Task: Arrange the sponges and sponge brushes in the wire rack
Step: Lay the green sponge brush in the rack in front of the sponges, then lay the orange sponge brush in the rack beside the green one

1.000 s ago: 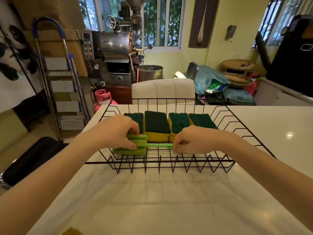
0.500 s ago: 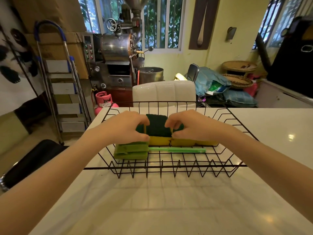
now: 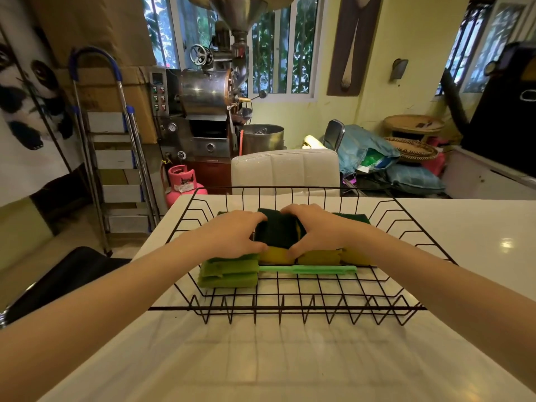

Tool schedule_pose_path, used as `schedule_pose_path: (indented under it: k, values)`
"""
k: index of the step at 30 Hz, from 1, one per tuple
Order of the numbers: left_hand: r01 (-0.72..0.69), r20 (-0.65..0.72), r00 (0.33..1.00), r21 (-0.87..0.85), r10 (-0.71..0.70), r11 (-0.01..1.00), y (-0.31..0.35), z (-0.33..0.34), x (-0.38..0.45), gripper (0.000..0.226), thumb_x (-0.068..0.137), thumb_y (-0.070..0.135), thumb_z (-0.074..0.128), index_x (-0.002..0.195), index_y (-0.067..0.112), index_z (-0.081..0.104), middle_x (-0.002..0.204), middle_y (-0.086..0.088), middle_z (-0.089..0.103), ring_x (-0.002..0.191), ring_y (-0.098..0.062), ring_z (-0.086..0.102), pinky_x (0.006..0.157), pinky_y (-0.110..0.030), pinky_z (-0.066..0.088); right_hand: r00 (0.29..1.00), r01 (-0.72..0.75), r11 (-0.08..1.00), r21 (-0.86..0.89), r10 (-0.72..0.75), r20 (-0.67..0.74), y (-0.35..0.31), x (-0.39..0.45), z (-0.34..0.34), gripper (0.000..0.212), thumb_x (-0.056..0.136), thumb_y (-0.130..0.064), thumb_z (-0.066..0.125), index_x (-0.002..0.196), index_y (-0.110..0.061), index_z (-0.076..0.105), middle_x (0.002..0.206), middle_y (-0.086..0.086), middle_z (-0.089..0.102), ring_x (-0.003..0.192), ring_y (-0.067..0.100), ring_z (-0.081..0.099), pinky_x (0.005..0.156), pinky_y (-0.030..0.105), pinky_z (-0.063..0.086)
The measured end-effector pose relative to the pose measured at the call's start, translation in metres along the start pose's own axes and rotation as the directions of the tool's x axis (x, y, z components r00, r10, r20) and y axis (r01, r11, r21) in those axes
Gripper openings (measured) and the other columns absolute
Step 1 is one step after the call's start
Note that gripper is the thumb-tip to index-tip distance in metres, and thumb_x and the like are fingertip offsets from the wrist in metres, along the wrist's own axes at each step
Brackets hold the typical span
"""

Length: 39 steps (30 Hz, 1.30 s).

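Both hands, left (image 3: 232, 235) and right (image 3: 316, 230), clamp one sponge (image 3: 275, 233) between them in the rack (image 3: 406, 285), likely squaring the row; the brush (image 3: 307, 269) lies just in front.

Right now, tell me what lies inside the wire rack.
Inside the wire rack: a row of yellow sponges with dark green tops, and in front a green sponge brush. The left hand and right hand cover part of the row, so the count is unclear.
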State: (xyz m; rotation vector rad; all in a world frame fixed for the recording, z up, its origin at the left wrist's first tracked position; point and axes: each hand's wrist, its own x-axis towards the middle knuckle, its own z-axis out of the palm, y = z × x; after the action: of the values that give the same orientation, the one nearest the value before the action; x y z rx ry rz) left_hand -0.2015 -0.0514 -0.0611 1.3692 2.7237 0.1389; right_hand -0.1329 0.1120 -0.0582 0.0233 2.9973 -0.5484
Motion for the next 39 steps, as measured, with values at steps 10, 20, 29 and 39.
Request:
schedule_pose_path:
  k: [10, 20, 29, 39]
  values:
    - [0.032, 0.094, 0.995, 0.092, -0.041, 0.995, 0.002, -0.004, -0.002, 0.062, 0.086, 0.049, 0.044, 0.138, 0.018, 0.033, 0.140, -0.009, 0.040, 0.126, -0.024, 0.038, 0.103, -0.038, 0.038, 0.999, 0.035, 0.983, -0.182, -0.030, 0.032, -0.003, -0.005, 0.002, 0.076, 0.080, -0.037, 0.065, 0.143, -0.021, 0.026, 0.146, 0.006, 0.034, 0.134, 0.026, 0.026, 0.107, 0.043, 0.033]
    - [-0.024, -0.011, 1.000, -0.230, 0.022, 0.973, 0.026, -0.039, -0.042, 0.061, 0.088, 0.042, 0.047, 0.141, 0.024, 0.023, 0.147, -0.002, 0.036, 0.129, -0.017, 0.038, 0.099, -0.027, 0.032, 0.984, 0.104, 0.991, 0.080, -0.091, -0.151, -0.016, -0.060, -0.018, 0.083, 0.079, -0.032, 0.067, 0.145, -0.023, 0.018, 0.151, 0.005, 0.032, 0.136, 0.020, 0.032, 0.104, 0.032, 0.032]
    - [-0.206, -0.247, 0.963, -0.439, 0.102, 0.875, 0.051, -0.037, -0.139, 0.080, 0.067, 0.066, 0.056, 0.135, 0.051, 0.017, 0.133, 0.038, 0.028, 0.117, 0.017, 0.033, 0.093, -0.011, 0.030, 0.915, 0.290, 0.937, 0.195, -0.212, -0.343, -0.062, -0.143, -0.003, 0.078, 0.076, -0.036, 0.069, 0.140, -0.032, 0.025, 0.133, -0.008, 0.046, 0.117, 0.003, 0.043, 0.098, 0.025, 0.040]
    - [-0.087, -0.008, 0.996, -0.447, 0.093, 0.890, 0.050, -0.001, -0.225, 0.078, 0.044, 0.081, 0.055, 0.118, 0.065, 0.034, 0.128, 0.044, 0.035, 0.121, 0.019, 0.031, 0.096, -0.013, 0.033, 0.961, 0.251, 0.948, 0.195, -0.269, 0.072, -0.092, -0.199, 0.049, 0.067, 0.072, -0.051, 0.067, 0.130, -0.039, 0.037, 0.120, -0.016, 0.051, 0.102, 0.001, 0.053, 0.085, 0.023, 0.050]
